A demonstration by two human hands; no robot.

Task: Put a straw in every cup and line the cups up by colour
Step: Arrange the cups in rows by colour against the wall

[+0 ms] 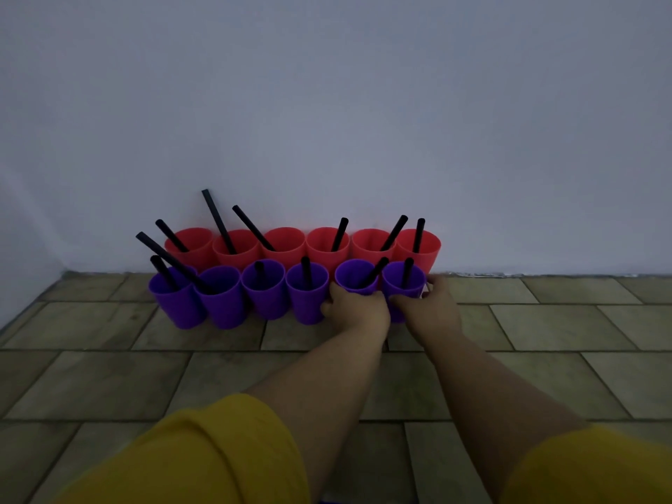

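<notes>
Left hand (354, 309) grips one purple plastic cup (354, 277); right hand (429, 307) grips the end purple plastic cup (402, 283) beside it. Each cup holds a black straw (407, 272). Four more purple cups (265, 300) and six red plastic cups (283, 245), nearer the wall (363, 103), all hold straws.

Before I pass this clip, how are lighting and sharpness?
Head view: dim, bluish light, no glare; red cups, purple cups and black straws look sharp against the wall; floor tiles bow slightly from wide-angle distortion; yellow sleeves at the bottom are blurred.
</notes>
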